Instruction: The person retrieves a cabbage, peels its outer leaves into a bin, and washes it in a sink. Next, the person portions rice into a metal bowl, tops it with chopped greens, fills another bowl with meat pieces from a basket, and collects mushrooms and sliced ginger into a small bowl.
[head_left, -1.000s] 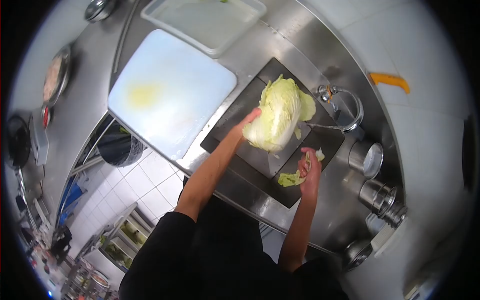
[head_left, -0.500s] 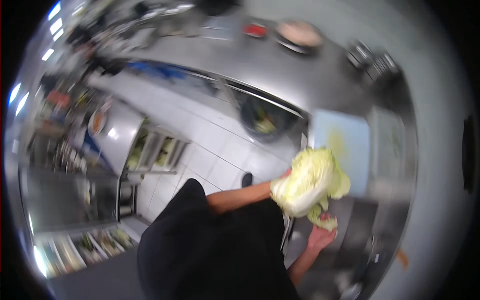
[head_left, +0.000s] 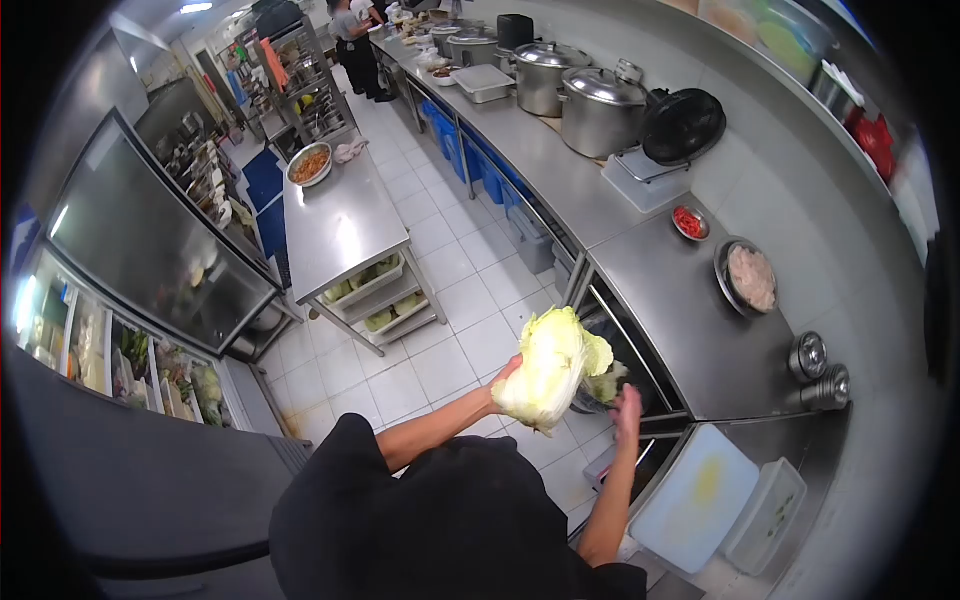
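Observation:
A pale green cabbage [head_left: 545, 368] is held up in my left hand [head_left: 508, 378], which grips it from its left side. To the right of the cabbage, my right hand [head_left: 627, 408] is raised at the edge of a dark-lined bin [head_left: 592, 400]. Leaf scraps [head_left: 606, 384] lie in the bin just beyond that hand. The fingers of my right hand are blurred, and whether anything is between them does not show.
A blue-white cutting board [head_left: 697, 497] and a clear tray [head_left: 765, 515] are at the lower right. The steel counter [head_left: 660, 330] bears bowls and large pots [head_left: 603, 110]. A steel table [head_left: 350, 225] stands ahead. Co-workers [head_left: 355, 50] stand far back.
The view has swung left, from the sink to the aisle and bin. The cabbage has moved over beside the bin in my left hand. The leaf piece no longer shows in my right hand.

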